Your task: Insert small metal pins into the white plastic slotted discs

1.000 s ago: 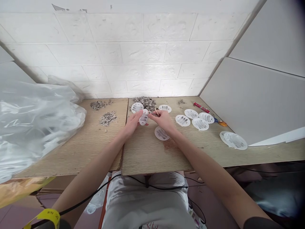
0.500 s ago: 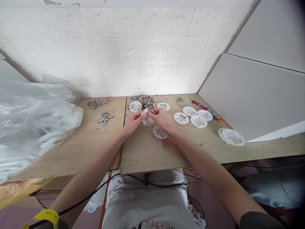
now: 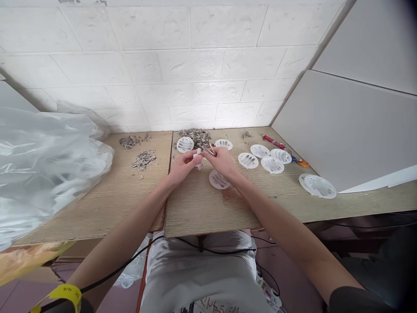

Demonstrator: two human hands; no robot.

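At the bottom of the frame a black cable (image 3: 208, 251) is crossing the lap, and both forearms are reaching up from there to the centre of the wooden worktop (image 3: 202, 208).

The left hand (image 3: 184, 164) is pinching a small white disc (image 3: 197, 156) between thumb and fingers, so its grip is pressed together on the disc. One second ago this disc was showing its slotted face to the camera; now it is turned almost edge-on and mostly hidden by the fingers. The right hand (image 3: 222, 159) is holding thin metal tweezers (image 3: 208, 151), its grip closed around them, and the tips are now meeting the disc (whether they carry a small part I cannot tell). The two hands have come closer together than before, so in my judgement a metal piece is being fitted into a slot at this moment.

Just under the right hand one slotted disc (image 3: 219, 179) is lying flat. To the right a group of similar discs (image 3: 264, 159) is lying, and a larger one (image 3: 318, 186) is lying further right. Beyond the hands a heap of small metal pieces (image 3: 198, 136) is lying against the wall. At the left a clear plastic bag (image 3: 45, 165) is taking much space.
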